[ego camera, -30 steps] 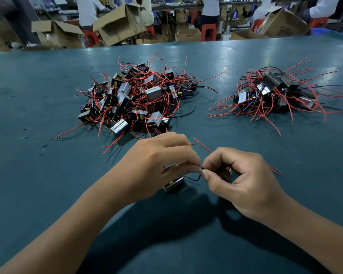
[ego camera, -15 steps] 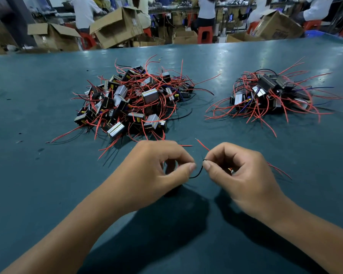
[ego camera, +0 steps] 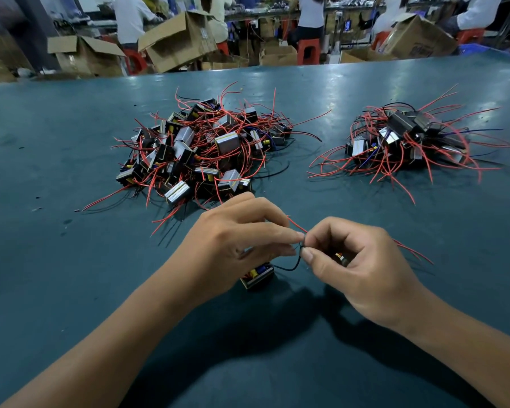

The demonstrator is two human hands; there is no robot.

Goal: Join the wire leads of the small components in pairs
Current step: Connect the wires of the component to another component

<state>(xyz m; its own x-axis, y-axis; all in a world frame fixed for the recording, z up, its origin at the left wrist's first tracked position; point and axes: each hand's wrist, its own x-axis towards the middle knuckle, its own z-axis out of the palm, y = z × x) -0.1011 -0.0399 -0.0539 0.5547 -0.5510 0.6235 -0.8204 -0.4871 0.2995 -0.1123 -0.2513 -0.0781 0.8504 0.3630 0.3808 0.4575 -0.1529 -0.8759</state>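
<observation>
Since the earlier frame the hands have drawn together again, and a small component (ego camera: pixel 256 278) that was hidden then now shows under the left hand (ego camera: pixel 236 240), lying on the table (ego camera: pixel 56 260).

In the head view the left hand's grip is closed to a thumb-and-forefinger pinch on a black lead (ego camera: pixel 289 267) that loops back to that component. The right hand (ego camera: pixel 357 266) pinches the meeting point too, fingertips touching the left's, with a second component (ego camera: pixel 340 257) tucked in its curled fingers and red leads trailing behind.

This pair looks mid-join. The large pile (ego camera: pixel 200 151) across the table seems still to do; the smaller pile (ego camera: pixel 404 136) at right may be finished pairs, though I cannot tell. Both wrists hover low, palms turned inward.
</observation>
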